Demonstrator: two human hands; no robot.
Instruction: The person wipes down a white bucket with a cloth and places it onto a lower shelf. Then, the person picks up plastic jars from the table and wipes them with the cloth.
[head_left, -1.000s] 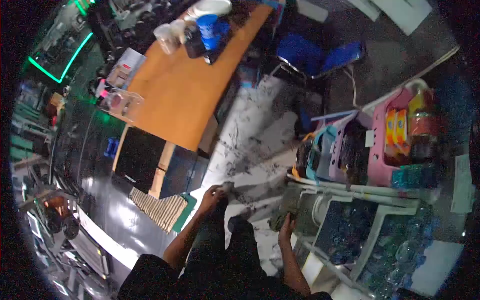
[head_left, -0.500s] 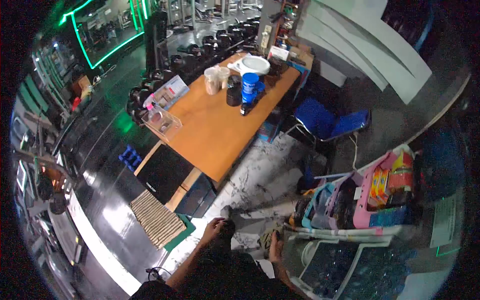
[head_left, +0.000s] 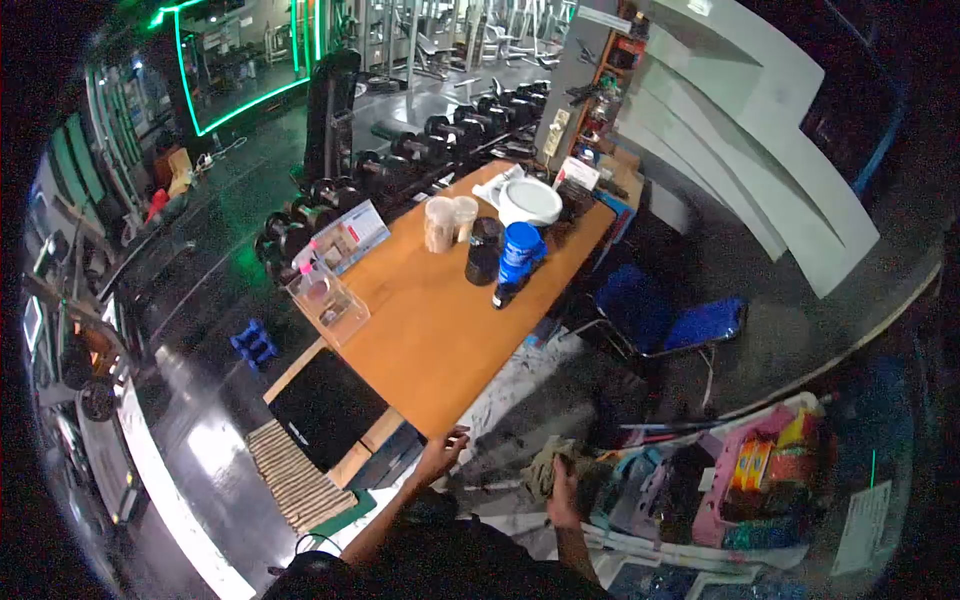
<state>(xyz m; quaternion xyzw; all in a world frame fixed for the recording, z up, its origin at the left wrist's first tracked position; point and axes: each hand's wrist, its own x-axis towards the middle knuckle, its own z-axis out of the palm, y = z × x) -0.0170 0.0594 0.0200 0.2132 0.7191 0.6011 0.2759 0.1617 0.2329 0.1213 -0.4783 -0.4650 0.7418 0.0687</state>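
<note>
Right hand (head_left: 564, 497): clasped on a bunched khaki cloth (head_left: 541, 470), finger detail blurred. Khaki cloth: held above the marbled floor (head_left: 500, 412); probably light, limp, unbreakable, not slippery; best gripped through its thick middle folds, since loose edges may trail. Left hand (head_left: 442, 457): fingers loosely parted, nothing visible in them, beside the wooden table (head_left: 425, 345)'s near corner; contact uncertain. Farther: blue plastic container (head_left: 519, 252), white lidded tub (head_left: 530, 200), both on the tabletop.

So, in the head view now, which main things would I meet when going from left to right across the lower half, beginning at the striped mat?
Striped mat → left hand → right hand with a crumpled cloth → pink basket → white sheet.
</note>
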